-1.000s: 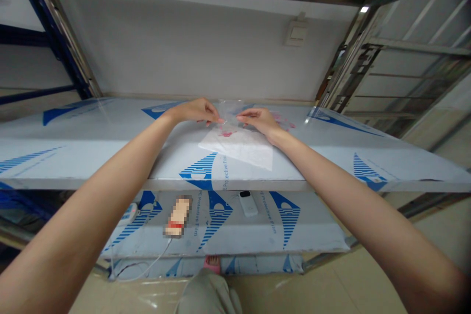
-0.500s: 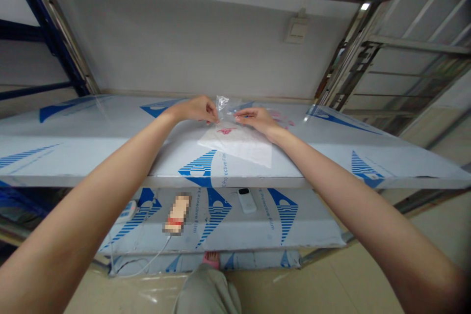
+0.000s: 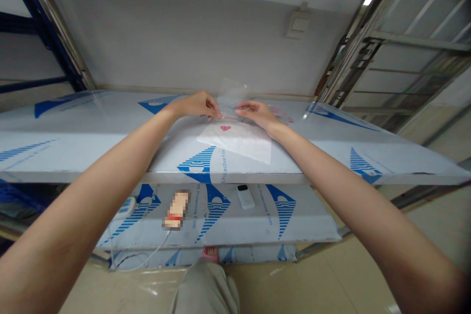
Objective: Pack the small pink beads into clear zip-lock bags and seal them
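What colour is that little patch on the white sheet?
The patch is pinkish red, best seen in the head view.

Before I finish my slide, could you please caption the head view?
Left hand and right hand pinch clear plastic near a white sheet on a film-covered shelf.

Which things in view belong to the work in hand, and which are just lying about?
Seems in use: clear plastic, pinched by left hand and right hand; white sheet with reddish patch; pink pieces beside right hand.

Seems idle: white device and pixelated item on the lower shelf; attached cable.
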{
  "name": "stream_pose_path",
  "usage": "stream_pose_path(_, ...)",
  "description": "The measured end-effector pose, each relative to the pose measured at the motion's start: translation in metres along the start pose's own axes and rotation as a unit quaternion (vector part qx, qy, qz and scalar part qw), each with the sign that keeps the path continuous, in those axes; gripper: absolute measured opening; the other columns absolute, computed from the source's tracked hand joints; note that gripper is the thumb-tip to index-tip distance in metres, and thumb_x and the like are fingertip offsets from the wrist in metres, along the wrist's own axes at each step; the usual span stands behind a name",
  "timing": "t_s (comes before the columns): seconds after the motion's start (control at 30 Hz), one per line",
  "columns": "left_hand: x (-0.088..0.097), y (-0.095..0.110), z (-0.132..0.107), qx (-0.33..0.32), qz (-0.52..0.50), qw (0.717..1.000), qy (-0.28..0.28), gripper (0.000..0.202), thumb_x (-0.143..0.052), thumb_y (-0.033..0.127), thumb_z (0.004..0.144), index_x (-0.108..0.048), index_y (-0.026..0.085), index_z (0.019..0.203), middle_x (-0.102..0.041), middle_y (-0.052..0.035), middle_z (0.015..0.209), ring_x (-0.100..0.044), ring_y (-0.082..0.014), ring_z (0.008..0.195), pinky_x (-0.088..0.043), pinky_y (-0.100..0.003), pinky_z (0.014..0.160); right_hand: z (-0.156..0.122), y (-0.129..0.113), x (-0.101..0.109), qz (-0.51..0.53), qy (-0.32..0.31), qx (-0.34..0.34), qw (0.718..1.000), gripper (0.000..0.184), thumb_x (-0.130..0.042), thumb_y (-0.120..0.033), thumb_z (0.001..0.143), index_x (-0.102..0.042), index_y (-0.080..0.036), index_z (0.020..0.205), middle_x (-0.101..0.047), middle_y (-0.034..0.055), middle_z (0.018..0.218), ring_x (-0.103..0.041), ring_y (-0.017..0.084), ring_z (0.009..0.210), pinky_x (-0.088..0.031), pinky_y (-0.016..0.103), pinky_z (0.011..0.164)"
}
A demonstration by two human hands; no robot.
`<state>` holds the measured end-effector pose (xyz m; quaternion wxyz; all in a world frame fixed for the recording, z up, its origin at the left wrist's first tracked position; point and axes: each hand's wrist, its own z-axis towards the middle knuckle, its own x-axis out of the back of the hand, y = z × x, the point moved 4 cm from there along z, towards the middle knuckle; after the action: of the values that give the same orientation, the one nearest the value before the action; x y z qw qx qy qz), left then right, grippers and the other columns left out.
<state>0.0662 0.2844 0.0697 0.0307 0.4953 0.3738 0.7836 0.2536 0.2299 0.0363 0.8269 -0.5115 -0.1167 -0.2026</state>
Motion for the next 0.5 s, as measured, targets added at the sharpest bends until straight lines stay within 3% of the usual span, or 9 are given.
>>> stream_pose_path(0.17,-0.0006,0.0022,0.0008,-0.022,-0.001,1.0,-0.017,0.016,-0.074,0.03,0.068,-0.072,0.016,0.061,-0.058,-0.002,0.05,-0.04,-0.0074,0.043,-0.029,-0.023,0.048,-0.002,0.0036,-0.0015,-0.017,-0.033,-0.035,0.999,0.011,-0.075,-0.03,0.075,-0.072,-0.02,0.079,-0.073,0.0065,0.085,-0.064,0.02,0.08,-0.05,0.036,0.08)
stream_pose_path(0.27,-0.0003,0.0027,0.0007,-0.016,0.0,1.0,-0.006,0.014,-0.072,0.029,0.071,-0.075,0.016,0.071,-0.057,-0.0013,0.051,-0.039,-0.0077,0.044,-0.029,-0.024,0.05,-0.0022,0.0045,-0.002,-0.025,-0.047,-0.034,0.998,0.015,-0.076,-0.033,0.073,-0.072,-0.019,0.075,-0.071,0.0067,0.079,-0.062,0.019,0.073,-0.049,0.035,0.072)
stream_pose_path(0.5,0.0011,0.0011,0.0046,-0.027,-0.045,0.992,0.114,0.012,-0.07,0.025,0.07,-0.074,0.015,0.074,-0.066,-0.0033,0.066,-0.053,-0.0124,0.062,-0.037,-0.024,0.058,0.0004,0.0008,0.0023,-0.006,0.0,-0.015,1.0,0.019,-0.077,-0.036,0.071,-0.072,-0.019,0.075,-0.072,0.0075,0.085,-0.063,0.019,0.075,-0.049,0.033,0.071)
